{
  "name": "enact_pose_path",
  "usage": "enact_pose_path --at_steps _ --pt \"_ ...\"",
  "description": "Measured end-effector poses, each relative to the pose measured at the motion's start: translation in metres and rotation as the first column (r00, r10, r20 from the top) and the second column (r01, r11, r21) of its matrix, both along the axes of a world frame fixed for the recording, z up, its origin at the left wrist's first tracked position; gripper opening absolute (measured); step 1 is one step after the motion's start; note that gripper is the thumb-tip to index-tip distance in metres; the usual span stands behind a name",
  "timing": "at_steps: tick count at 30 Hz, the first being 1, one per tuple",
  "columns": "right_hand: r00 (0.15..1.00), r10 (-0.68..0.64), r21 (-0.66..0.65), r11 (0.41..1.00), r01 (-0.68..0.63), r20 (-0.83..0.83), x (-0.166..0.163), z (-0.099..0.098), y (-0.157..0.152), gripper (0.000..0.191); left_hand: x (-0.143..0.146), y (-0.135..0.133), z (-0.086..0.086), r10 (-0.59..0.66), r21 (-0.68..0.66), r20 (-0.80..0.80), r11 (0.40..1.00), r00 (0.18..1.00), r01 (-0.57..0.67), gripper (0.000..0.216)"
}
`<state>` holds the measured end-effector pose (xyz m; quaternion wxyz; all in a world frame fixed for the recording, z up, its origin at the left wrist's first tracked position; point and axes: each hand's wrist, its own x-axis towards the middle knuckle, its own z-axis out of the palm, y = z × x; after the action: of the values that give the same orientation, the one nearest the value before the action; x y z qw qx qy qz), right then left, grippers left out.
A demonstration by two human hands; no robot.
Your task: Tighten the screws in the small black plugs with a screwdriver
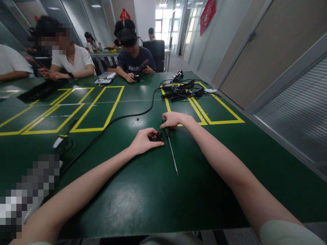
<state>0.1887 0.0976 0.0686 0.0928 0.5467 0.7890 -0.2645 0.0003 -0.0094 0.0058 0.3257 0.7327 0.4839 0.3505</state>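
One small black cylindrical part (159,135) upright over one green tabletop (122,204), left hand (146,140) curved about it, whether pinching cannot be told, one dark-handled steel-shafted screwdriver (171,147) just beside, handle pinched by right hand (173,120), one red diamond-shaped wall sign (125,14) reading "福"

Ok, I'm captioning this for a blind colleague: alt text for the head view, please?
A left hand curves around a small black part and the right hand holds a screwdriver, tip toward the viewer, at a green table. Black cables lie beyond, with people farther back.
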Motion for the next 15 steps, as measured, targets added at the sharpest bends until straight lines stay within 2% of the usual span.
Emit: enact_pose_path --at_steps 3,5,7,11,12,13,15 --pt "0.996 0.037 -0.028 0.999 -0.039 -0.082 0.0 0.01 -0.007 0.037 0.001 -0.001 0.001 -0.001 0.003 0.009 1.0 1.0 0.001 0.042" --pt "0.982 0.065 0.01 0.998 -0.064 -0.176 0.004 0.023 -0.009 0.032 0.001 0.0 0.0 -0.015 -0.003 0.03 1.0 0.999 0.015 0.044" --pt "0.953 0.079 0.098 0.994 -0.052 -0.293 0.012 0.04 -0.012 0.028 0.0 0.001 -0.002 -0.029 -0.012 0.049 0.999 0.998 0.03 0.041" --pt "0.845 0.12 0.311 0.949 0.057 -0.521 0.035 0.076 -0.018 0.035 -0.002 0.002 -0.005 -0.055 -0.022 0.063 0.998 0.997 0.056 0.03" --pt "0.802 0.147 0.365 0.926 0.094 -0.579 0.041 0.082 -0.02 0.036 -0.002 0.002 -0.005 -0.056 -0.021 0.064 0.998 0.996 0.058 0.029" --pt "0.698 0.217 0.438 0.886 0.152 -0.682 0.046 0.087 -0.021 0.034 -0.003 0.002 -0.004 -0.058 -0.021 0.062 0.998 0.996 0.06 0.029" --pt "0.515 0.378 0.55 0.803 0.231 -0.769 0.052 0.094 -0.026 0.031 -0.003 0.002 -0.004 -0.057 -0.023 0.057 0.998 0.997 0.059 0.029"
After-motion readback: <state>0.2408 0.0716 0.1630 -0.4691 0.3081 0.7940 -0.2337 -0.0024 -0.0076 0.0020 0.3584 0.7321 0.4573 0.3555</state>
